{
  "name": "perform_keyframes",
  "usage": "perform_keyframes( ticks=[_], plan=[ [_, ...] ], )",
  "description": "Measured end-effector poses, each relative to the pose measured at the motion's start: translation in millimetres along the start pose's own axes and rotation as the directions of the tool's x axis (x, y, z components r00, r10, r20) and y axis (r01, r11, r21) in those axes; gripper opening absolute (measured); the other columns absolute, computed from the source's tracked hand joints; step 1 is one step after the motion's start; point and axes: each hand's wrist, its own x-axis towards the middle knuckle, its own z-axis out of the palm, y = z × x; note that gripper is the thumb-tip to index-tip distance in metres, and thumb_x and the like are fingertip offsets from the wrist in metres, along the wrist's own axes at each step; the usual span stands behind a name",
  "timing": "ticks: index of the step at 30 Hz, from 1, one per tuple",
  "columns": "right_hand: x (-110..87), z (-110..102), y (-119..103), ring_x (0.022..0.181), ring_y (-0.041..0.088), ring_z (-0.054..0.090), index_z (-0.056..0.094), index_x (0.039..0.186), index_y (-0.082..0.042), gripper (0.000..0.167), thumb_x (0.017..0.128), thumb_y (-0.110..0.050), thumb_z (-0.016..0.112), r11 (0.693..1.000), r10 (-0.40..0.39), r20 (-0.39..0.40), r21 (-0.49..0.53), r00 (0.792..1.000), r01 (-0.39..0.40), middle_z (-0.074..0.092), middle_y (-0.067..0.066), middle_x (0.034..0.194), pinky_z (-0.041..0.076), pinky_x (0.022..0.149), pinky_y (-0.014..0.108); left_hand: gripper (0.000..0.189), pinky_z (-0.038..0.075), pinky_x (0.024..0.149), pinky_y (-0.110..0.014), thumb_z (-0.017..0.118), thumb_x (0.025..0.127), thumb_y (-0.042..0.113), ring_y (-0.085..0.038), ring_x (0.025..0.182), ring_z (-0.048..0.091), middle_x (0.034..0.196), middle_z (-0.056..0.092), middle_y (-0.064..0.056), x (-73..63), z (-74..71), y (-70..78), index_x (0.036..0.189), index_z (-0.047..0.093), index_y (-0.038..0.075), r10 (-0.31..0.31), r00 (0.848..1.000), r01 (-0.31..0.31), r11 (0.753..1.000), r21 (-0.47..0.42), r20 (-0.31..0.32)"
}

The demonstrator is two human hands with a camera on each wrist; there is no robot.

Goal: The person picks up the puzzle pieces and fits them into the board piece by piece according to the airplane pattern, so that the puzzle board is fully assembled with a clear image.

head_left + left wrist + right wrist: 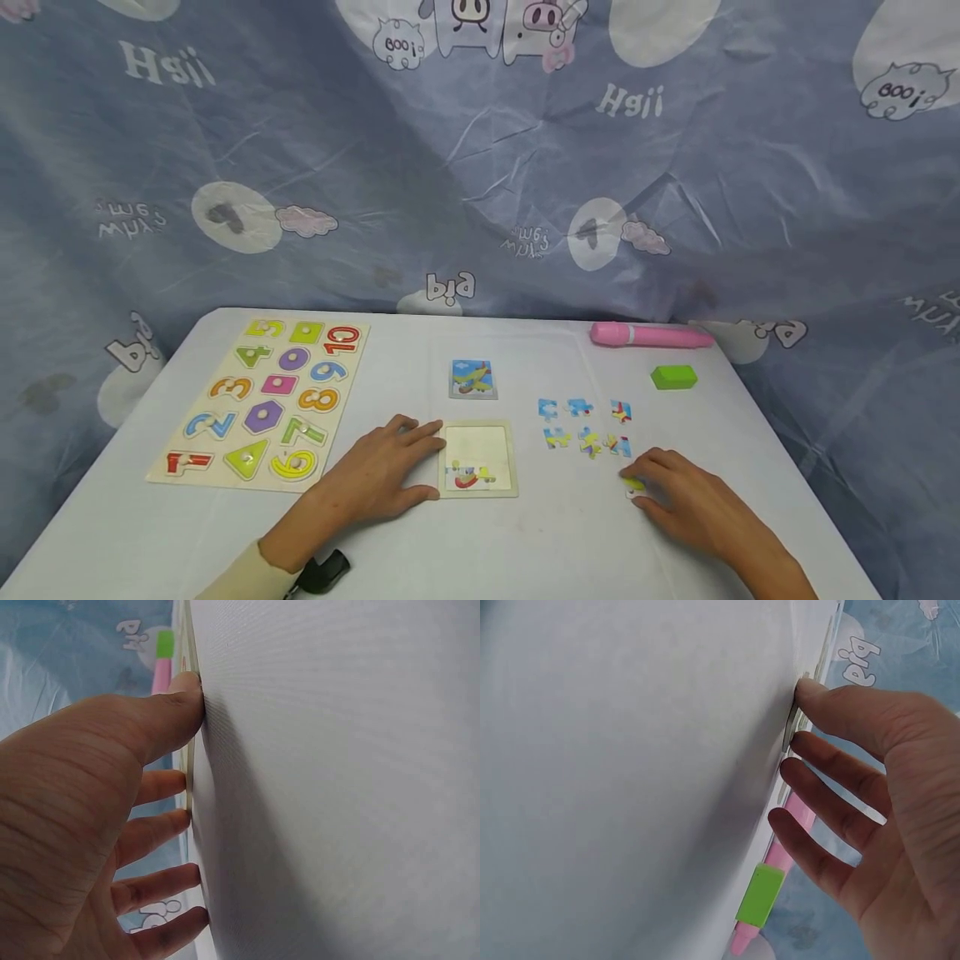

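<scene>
My left hand (378, 473) lies at the left edge of a square puzzle tray (513, 458), its thumb and fingertips touching the rim. Joined pieces (469, 477) with red, white and yellow print sit along the tray's bottom. Off to the right, my right hand (686, 500) pinches a yellow and white jigsaw piece (633, 484) between thumb and fingers, low over the table. From the right wrist the piece (790, 726) shows as a thin tilted edge. Several loose jigsaw pieces (588, 442) lie in two rows between tray and right hand.
Behind the tray is a small airplane picture (473, 379). A number and shape board (255, 450) covers the table's left side. At the back right are a pink pen-shaped object (652, 335) and a green block (674, 377). A black object (324, 573) lies by the left wrist.
</scene>
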Motion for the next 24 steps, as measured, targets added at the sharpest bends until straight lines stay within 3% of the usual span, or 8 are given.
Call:
perform_keyframes(
  ticks=[12, 24],
  plan=[
    [7.4, -4.1, 3.0, 0.1, 0.003, 0.065, 0.078, 0.116, -0.03, 0.035, 0.086, -0.023, 0.092, 0.997, -0.063, 0.036, 0.05, 0.997, 0.061, 0.061, -0.017, 0.112, 0.06, 0.082, 0.033, 0.068, 0.056, 0.1, -0.053, 0.078, 0.095, 0.055, -0.028, 0.139, 0.054, 0.163, 0.054, -0.002, 0.0, -0.4, 0.9, 0.151, 0.063, 0.02, 0.002, 1.0, -0.002, 1.0, 0.001, -0.005],
    [25.6, -7.3, -14.3, 0.096, 0.001, 0.064, 0.078, 0.113, -0.029, 0.035, 0.083, -0.019, 0.094, 0.977, -0.201, -0.103, 0.055, 0.974, 0.208, 0.06, -0.018, 0.11, 0.058, 0.077, 0.03, 0.067, 0.056, 0.1, -0.052, 0.078, 0.096, 0.055, -0.027, 0.139, 0.053, 0.163, 0.054, -0.002, 0.3, 0.3, 0.3, 0.151, 0.063, 0.02, 0.003, 1.0, -0.003, 1.0, 0.003, -0.006]
  ],
)
